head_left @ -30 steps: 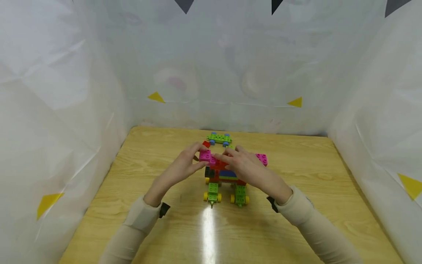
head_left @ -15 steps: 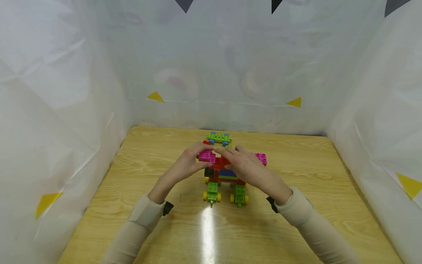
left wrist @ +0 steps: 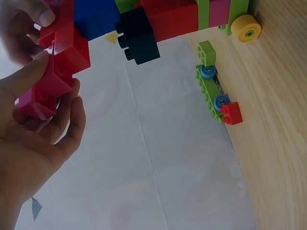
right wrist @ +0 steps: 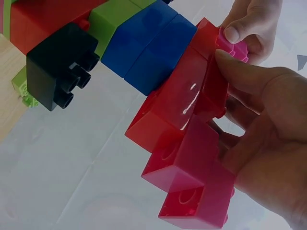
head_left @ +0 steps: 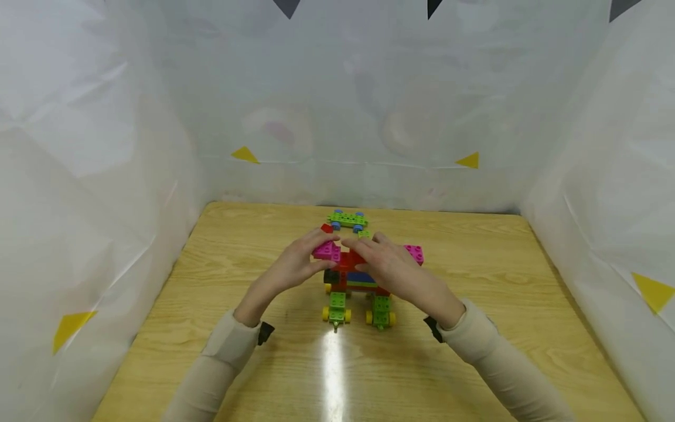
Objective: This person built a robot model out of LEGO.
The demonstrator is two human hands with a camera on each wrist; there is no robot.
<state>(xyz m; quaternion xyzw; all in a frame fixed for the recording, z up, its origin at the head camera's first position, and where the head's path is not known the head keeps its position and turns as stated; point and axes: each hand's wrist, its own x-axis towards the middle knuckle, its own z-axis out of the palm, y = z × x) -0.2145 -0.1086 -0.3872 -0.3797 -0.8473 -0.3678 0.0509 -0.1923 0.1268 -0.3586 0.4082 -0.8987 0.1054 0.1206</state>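
A toy-brick model stands on the table, with stacked blue bricks, a dark brick on its side and a red top row. Stepped pink bricks extend from both ends of that row. My left hand pinches the left-end pink bricks, thumb on the near face and fingers curled behind. With thumb in front and fingers behind, my right hand grips the red bricks beside it. The right-end pink bricks stick out past the right hand. Green bases with yellow wheels support the model.
Behind the model lie a green wheeled base with blue wheels, a loose red brick and a small green brick. White sheeting encloses the wooden table at the back and sides.
My left fingers have shifted right along the pink bricks, closer to the right fingertips. The right hand keeps almost the same place on the red row. The whole view has drifted slightly.
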